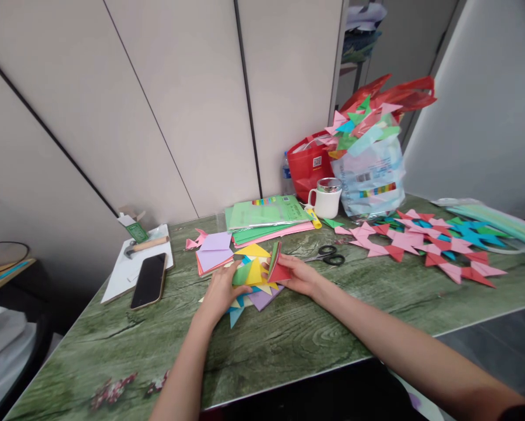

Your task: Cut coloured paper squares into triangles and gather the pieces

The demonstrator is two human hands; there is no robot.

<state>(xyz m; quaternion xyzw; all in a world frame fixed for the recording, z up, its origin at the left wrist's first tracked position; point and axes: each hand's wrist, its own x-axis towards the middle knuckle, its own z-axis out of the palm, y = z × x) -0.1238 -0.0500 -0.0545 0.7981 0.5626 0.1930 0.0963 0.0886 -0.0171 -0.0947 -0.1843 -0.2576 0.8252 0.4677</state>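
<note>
My left hand (pixel 221 292) is closed on a green folded paper piece (pixel 242 273) that joins yellow folded pieces (pixel 256 270). My right hand (pixel 298 275) pinches a red and green folded piece (pixel 277 264) against the same cluster. Both hands rest on the green wood-patterned table (pixel 289 339), over loose folded pieces in purple, blue and yellow (pixel 262 297). Just behind lies a small stack of purple and pink square papers (pixel 214 251).
Black scissors (pixel 328 255) lie right of my hands. A phone (pixel 149 280) and a hammer (pixel 145 245) lie on the left. Green paper packs (pixel 266 215), a white mug (pixel 326 200), bags (pixel 368 169) and a spread of folded stars (pixel 433 242) fill the back and right.
</note>
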